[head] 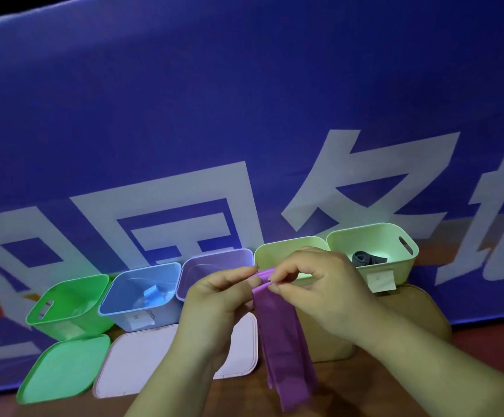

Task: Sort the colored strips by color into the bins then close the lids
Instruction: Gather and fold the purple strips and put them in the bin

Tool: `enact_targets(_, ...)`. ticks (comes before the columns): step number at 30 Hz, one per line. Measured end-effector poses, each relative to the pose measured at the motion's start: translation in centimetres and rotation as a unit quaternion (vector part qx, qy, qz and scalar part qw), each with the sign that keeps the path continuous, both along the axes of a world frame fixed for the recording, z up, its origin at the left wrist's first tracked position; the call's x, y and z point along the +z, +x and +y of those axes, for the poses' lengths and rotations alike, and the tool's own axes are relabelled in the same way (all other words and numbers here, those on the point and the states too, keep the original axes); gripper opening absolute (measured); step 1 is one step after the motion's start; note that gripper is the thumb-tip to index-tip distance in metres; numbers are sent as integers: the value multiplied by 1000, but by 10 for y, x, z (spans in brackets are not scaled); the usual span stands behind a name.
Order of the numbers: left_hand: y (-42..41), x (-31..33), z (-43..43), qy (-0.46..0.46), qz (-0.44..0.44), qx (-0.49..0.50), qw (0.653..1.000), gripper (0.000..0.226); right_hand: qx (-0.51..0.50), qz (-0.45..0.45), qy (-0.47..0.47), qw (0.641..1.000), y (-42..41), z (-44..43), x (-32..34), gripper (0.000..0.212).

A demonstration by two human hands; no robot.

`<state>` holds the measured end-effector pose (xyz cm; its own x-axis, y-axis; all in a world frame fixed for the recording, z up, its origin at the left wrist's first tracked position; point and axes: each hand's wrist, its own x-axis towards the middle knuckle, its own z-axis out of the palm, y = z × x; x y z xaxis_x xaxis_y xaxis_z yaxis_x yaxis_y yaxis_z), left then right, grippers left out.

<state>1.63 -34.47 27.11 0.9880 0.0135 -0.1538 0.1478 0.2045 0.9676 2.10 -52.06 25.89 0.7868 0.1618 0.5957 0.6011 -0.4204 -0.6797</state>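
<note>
I hold the purple strip [284,341] in front of the purple bin [211,263], just to its right. Both my grips are clamped on the strip's top end. My left hand [214,299] pinches it from the left and my right hand [314,284] pinches it from the right with curled fingertips. The rest of the strip hangs down in loose folds toward the counter [485,341].

My hands and the strip cover the near wall of the purple bin and the front of the yellow bin [287,248], which touches it on the right. Further right of the purple bin stands a pale green bin [374,236] with a grey strip [368,257] inside and a paper tag [380,279] on its front. Left of the purple bin is the blue bin [142,284], with a blue strip [154,293] in it. Beyond that is the green bin [70,302].

All five bins are open. Nearer to me than the purple bin, the lids lie flat on the counter. A green lid [64,368] is far left and a pale pink lid [136,356] is beside it. Another pale lid [244,341] is partly hidden by my left wrist. A tan lid [329,341] lies behind the strip, and a second tan lid [419,305] is under my right forearm. A blue banner [244,115] with large white characters rises behind the row.
</note>
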Motion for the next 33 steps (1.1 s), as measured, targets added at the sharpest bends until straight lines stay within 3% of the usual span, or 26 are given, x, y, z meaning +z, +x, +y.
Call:
enact_targets(14,2,1,2,18,-21,-34,999,22,-35,9,11,999,9,6,-9,19)
enact_targets(24,4,-13,43,25,-29,-8,999,19,10,150,59,987,16,41,-15,23)
enact_targets(33,10,-26,106,125,-105,3,987,34,62,272,156,947,25,105,-13,26)
